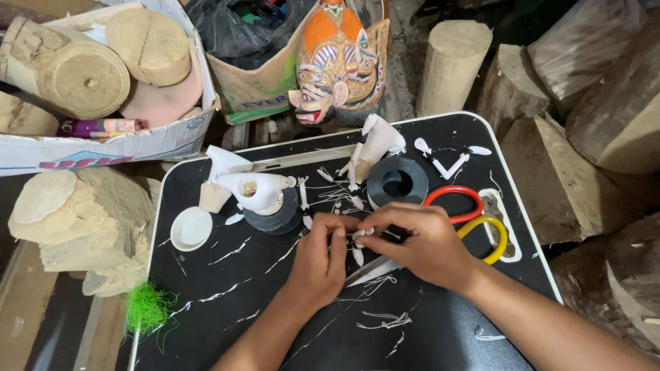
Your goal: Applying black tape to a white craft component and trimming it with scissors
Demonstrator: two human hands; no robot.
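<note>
My left hand [320, 257] and my right hand [423, 240] meet over the middle of a black tray table [227, 323]. Both pinch a small white piece [359, 235] between their fingertips. A second white pointed piece [358, 256] hangs just below the fingers. Scissors with a red and a yellow handle [481, 220] lie under my right hand, the blades pointing left beneath the palm. Several small white carved pieces [337, 189] and white shavings are scattered just beyond my hands.
A black tape roll [397, 180], a white carved puppet part on another dark roll [260, 192] and a white cap [191, 228] stand on the table. A painted wooden mask [338, 58], log blocks [450, 65], a cardboard box [103, 148] and a green tuft [146, 307] surround it.
</note>
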